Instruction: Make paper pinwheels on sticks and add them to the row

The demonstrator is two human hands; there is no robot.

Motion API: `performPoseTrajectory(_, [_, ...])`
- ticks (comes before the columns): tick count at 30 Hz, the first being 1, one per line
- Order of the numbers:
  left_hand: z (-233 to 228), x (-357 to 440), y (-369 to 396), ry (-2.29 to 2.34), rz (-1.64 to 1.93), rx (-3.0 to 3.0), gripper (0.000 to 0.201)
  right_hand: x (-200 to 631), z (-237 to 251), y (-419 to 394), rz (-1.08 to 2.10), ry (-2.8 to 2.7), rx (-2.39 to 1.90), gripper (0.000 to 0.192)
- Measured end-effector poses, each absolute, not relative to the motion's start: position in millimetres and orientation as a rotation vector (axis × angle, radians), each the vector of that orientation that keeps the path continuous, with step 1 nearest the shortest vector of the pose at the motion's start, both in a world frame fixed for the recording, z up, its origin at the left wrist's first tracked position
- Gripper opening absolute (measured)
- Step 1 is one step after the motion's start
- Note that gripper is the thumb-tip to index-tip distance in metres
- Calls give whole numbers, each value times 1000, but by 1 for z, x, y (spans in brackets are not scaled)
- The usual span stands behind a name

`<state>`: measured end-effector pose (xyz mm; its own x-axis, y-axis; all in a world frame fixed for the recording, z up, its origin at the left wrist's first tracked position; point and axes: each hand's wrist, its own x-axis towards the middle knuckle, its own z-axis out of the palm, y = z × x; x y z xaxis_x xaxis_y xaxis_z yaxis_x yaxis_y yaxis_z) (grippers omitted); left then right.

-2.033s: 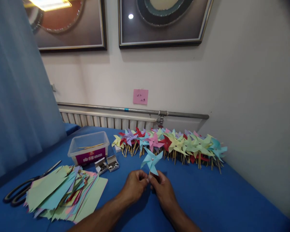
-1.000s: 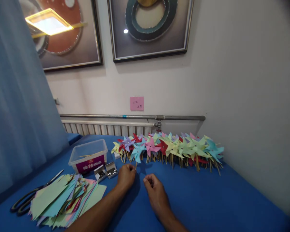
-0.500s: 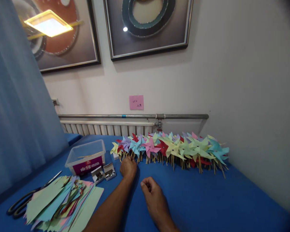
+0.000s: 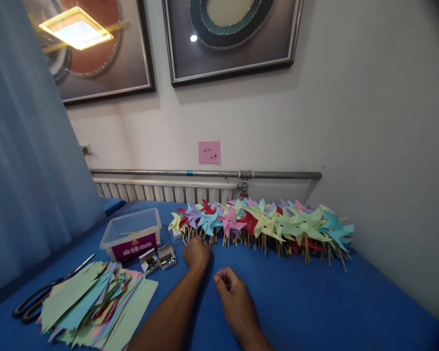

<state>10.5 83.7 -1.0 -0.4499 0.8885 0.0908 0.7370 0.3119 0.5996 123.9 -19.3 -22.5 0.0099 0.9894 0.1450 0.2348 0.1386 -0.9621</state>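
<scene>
Reaching forward across the blue table (image 4: pixel 314 302), the left hand (image 4: pixel 196 254) is stretched out on a straight forearm, fingers curled down at the sticks of the light-blue pinwheel (image 4: pixel 207 223) — whether it grips the stick I cannot tell. That pinwheel stands at the left end of the pinwheel row (image 4: pixel 274 225) along the wall. Nearer the body, the right hand (image 4: pixel 231 292) rests on the cloth — loosely curled, holding nothing.

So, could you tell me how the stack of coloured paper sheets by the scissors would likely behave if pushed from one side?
The stack of coloured paper sheets is already fanned and loose, so it would probably slide apart rather than move together. The sheets look thin, likely light and floppy when lifted. The blue table cover may add some drag.
</scene>
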Motion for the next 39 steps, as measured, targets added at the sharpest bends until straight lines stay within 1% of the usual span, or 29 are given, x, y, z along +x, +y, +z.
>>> performPoseTrajectory(7, [10,5,72,2293,967,1455,25,125,-21,-20,924,-1460,-1286,22])
performPoseTrajectory(9, [17,6,61,2202,969,1536,24,126,-22,-19,916,-1473,-1283,23])
performPoseTrajectory(13, [25,3,17,1846,790,1853,19,127,-24,-20,886,-1487,-1288,26])
performPoseTrajectory(15, [24,-8,-16,1819,808,1971,24,127,-23,-23,863,-1538,-1245,26])
performPoseTrajectory(16, [20,-16,-34,1795,848,2022,22,127,-22,-26,854,-1562,-1225,27])
performPoseTrajectory(19, [0,-52,-86,1841,984,1968,28,128,-19,-31,848,-1567,-1242,28])
performPoseTrajectory(22, [-27,-98,-128,1948,1150,1914,29,128,-18,-31,846,-1571,-1256,30])
performPoseTrajectory(24, [-38,-133,-147,2123,1250,1844,30,128,-19,-29,850,-1582,-1281,29])
performPoseTrajectory(26, [-39,-170,-158,2356,1315,1763,30,128,-20,-27,847,-1593,-1284,29])
performPoseTrajectory(29, [-23,-225,-160,2708,1237,1700,36,127,-20,-26,830,-1594,-1298,29])
performPoseTrajectory(32, [-4,-264,-150,2897,939,1707,42,127,-18,-27,824,-1594,-1317,30])
performPoseTrajectory(35, [2,-280,-139,2845,675,1735,36,128,-17,-28,830,-1597,-1314,32])
performPoseTrajectory(37, [-2,-281,-136,2770,627,1790,30,128,-16,-29,822,-1594,-1316,31])
performPoseTrajectory(39, [-7,-279,-134,2775,657,1812,32,128,-15,-30,811,-1591,-1318,30])
